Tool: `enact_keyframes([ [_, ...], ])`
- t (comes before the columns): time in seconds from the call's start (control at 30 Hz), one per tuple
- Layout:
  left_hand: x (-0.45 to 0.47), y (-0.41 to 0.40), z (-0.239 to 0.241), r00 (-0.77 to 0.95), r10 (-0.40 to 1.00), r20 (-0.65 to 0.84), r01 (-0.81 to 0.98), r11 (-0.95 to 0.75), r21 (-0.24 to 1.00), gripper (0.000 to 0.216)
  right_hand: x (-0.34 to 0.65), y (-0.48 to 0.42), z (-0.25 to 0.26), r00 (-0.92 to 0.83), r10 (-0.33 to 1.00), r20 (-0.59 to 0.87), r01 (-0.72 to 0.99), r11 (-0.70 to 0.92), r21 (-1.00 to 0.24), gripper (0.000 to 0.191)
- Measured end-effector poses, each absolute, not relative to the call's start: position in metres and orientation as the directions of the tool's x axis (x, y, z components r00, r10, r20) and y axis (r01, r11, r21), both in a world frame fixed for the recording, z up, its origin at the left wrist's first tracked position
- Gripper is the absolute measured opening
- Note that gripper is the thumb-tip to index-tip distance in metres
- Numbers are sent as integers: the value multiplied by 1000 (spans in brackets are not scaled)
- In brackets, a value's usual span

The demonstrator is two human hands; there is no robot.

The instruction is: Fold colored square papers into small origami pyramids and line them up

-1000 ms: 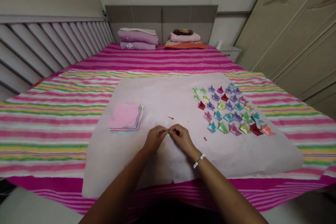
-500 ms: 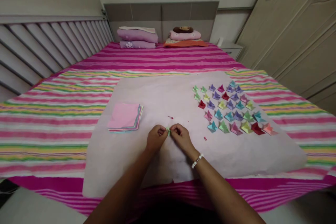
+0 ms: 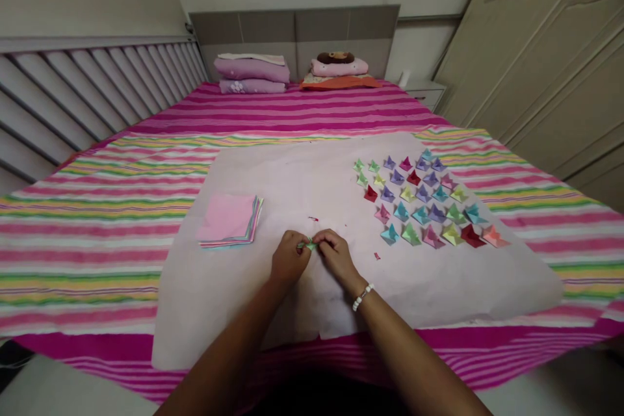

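A small folded piece of green paper is pinched between my two hands, above the middle of the white sheet. My left hand grips its left side with closed fingers. On its right side the fingertips of my right hand are pressed together, and a white bead bracelet circles that wrist. The fingers hide part of the paper. Just beyond the hands lies a tiny dark red item, too small to name. A small red scrap rests to the right.
To the left sits a stack of square coloured paper, pink on top. Rows of folded paper boats in several colours stand at the right. The sheet lies on a striped bed cover. Folded bedding is piled by the headboard.
The green paper has turned between my fingers, and its strip now shows wider toward the left hand. The whole view has shifted slightly; the other things lie as before.
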State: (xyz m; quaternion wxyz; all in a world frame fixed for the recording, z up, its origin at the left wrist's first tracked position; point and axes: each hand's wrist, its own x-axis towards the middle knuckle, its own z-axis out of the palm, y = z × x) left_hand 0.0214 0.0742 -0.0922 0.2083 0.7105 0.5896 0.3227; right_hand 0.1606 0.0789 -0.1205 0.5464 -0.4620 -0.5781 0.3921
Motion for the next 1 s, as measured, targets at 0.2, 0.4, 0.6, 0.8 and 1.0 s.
enact_keyframes([
  [0.2,25,68,-84,112,979,170,824,-187,535,21,160,78,-121,12,947,322,137,317,-938,18],
  [0.4,31,70,-80,99,986,131,903,-144,405,16,159,77,-122,-1,937,350,182,344,-921,19],
  [0.6,32,72,-79,103,989,105,927,-134,350,19,158,78,-124,-20,918,395,254,387,-886,21],
  [0.8,26,72,-75,150,984,100,914,-177,365,21,160,77,-121,-95,892,442,420,438,-795,25],
  [1.0,24,75,-78,169,976,137,881,-212,424,17,172,75,-109,-267,868,420,601,490,-631,24],
])
